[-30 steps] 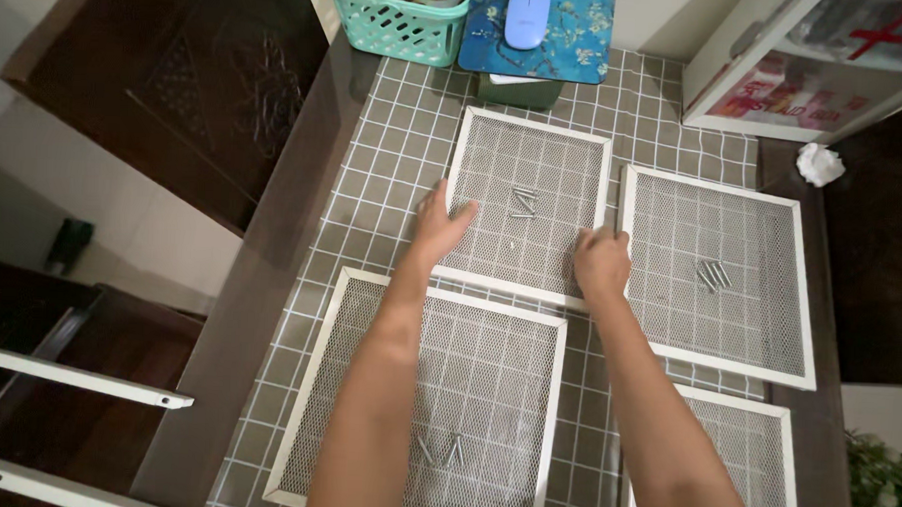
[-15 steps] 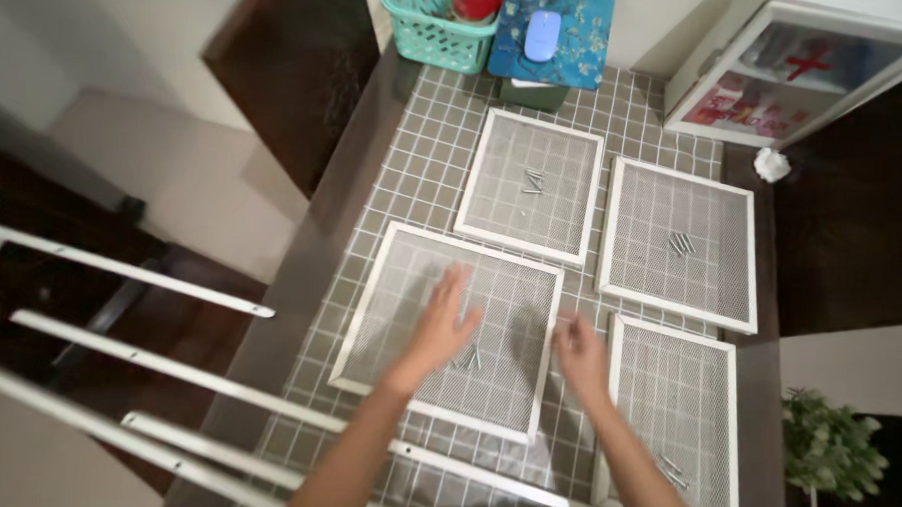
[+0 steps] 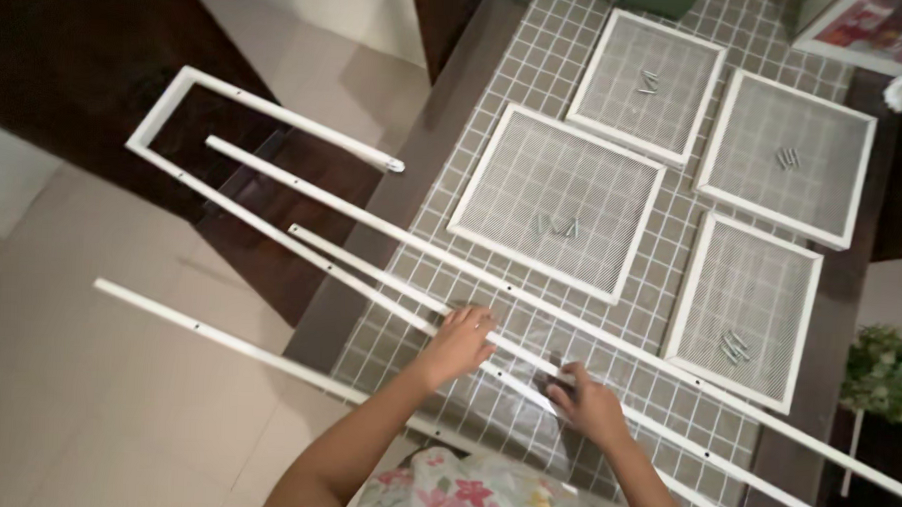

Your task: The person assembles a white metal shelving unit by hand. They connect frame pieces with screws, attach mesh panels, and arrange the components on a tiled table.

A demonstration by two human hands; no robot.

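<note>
Long white metal frame rails [image 3: 303,193] jut off the grey tiled table's [image 3: 429,158] left edge. Left hand [image 3: 458,341] lies on one rail, fingers loosely spread — right hand [image 3: 586,400] pinches something small, unclear what. Best kept level, clear of four white mesh panels [image 3: 558,202].

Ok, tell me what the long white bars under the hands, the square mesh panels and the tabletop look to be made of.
Long white bars: probably painted or powder-coated metal tube; thin, straight, even white, with small holes along them.
Square white-framed mesh panels: seemingly fine wire mesh in white metal frames; the tabletop grid shows through.
Grey gridded tabletop: looks like small matt ceramic tiles with pale grout lines, dark wood edging. A printed surface can't be ruled out.
</note>
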